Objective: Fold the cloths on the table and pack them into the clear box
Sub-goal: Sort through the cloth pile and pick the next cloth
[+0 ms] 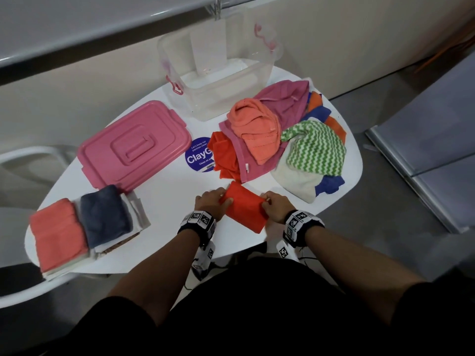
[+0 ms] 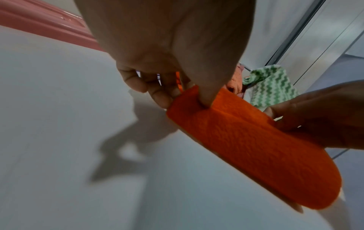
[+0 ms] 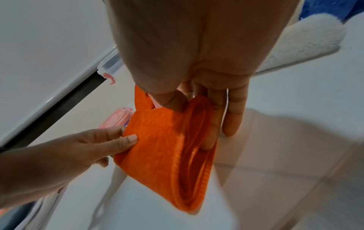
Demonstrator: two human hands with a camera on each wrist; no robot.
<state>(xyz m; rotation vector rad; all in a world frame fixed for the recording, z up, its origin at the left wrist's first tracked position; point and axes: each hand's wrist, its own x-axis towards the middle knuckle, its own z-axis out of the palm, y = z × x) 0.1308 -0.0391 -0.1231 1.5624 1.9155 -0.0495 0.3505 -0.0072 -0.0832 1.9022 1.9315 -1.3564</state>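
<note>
The folded orange cloth [image 1: 244,210] is pinched at opposite edges by the left hand [image 1: 210,202] and right hand [image 1: 276,206] over the worktop [image 1: 164,227], seemingly lifted; if slackened, its layers could unfold.

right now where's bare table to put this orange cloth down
Bare table lies between the pink lid, the folded stacks and the orange cloth that both hands hold. A narrower strip runs between lid and clear box. The right side is crowded with the unfolded pile.
</note>
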